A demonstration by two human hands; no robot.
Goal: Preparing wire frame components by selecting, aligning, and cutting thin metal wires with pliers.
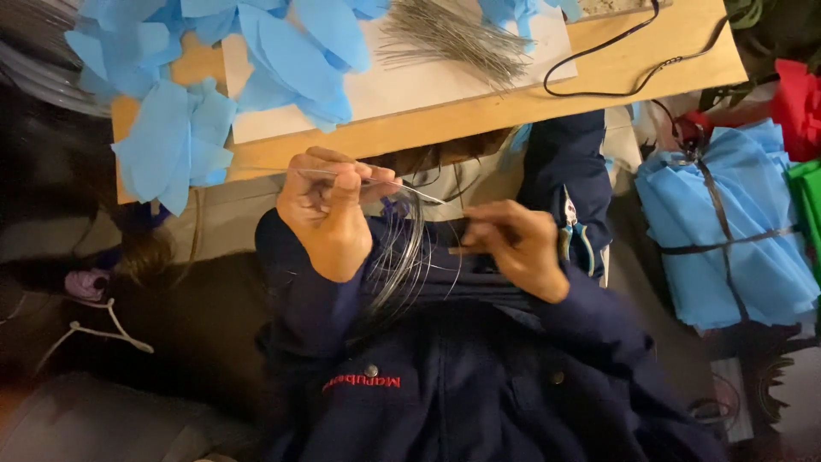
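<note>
Below a wooden board (pixel 479 115), both hands raised, pinching thin wires (pixel 402 257).

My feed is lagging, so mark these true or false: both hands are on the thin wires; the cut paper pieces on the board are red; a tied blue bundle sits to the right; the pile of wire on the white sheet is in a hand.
1. Both the left hand and right hand hold the thin wires: true.
2. The paper pieces are red: false, they are blue.
3. A strapped blue bundle lies to the right: true.
4. The wire pile is held: false, it lies untouched on the white sheet.
</note>
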